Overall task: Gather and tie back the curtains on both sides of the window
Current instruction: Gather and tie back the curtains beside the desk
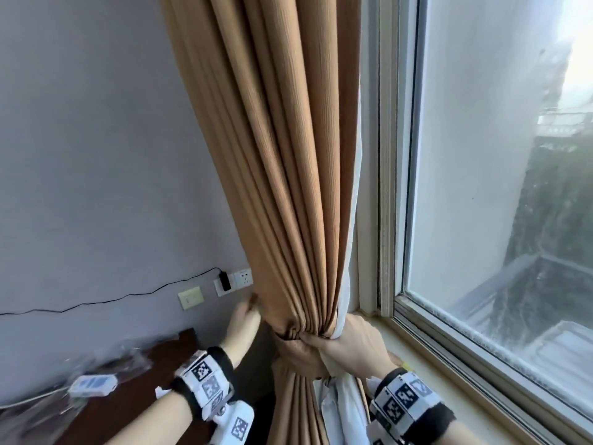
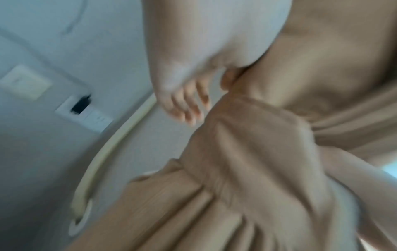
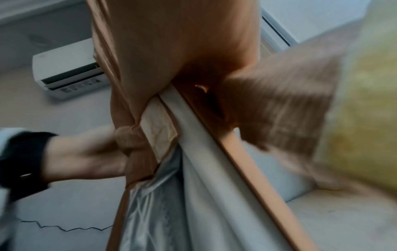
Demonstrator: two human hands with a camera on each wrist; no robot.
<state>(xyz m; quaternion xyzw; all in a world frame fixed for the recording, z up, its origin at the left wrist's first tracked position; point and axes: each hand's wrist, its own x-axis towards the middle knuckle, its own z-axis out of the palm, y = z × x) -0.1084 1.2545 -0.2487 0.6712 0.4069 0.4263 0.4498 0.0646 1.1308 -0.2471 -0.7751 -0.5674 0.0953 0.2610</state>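
Nearest to the camera, both wrists carry black bands with white blocks of square markers. The right hand (image 1: pixel 349 343) grips the tan curtain (image 1: pixel 282 162) at its narrow waist, with the fingers curled round the gathered folds and round the white lining (image 1: pixel 351 220) on the window side. A tie-back band (image 1: pixel 296 351) of the same tan cloth goes around the bundle just under this hand. In the right wrist view the band shows a small knot (image 3: pixel 128 141), and the silvery-white lining (image 3: pixel 193 195) hangs below it.

The left hand (image 1: pixel 242 322) is at the wall side of the curtain, just beside the bundle, a little higher than the band. Its fingers (image 2: pixel 189 108) are straight and loosely spread, and they hold nothing. The left wrist view is blurred, so I cannot tell whether the fingertips touch the cloth.

Under the left arm there is a dark wooden table (image 1: pixel 128 403). A white device (image 1: pixel 93 385) lies near its left edge, with crumpled clear plastic around it.

Farther away, on the grey wall, a black plug (image 1: pixel 224 282) sits in a white socket plate (image 1: pixel 242 277), and a thin black cable (image 1: pixel 112 298) runs from it to the left. A beige switch plate (image 1: pixel 191 298) is just beside them. The curtain hangs at the left edge of the window (image 1: pixel 481 187), above the pale sill (image 1: pixel 449 374). The right wrist view also shows a white air conditioner (image 3: pixel 66 68) high on the wall.
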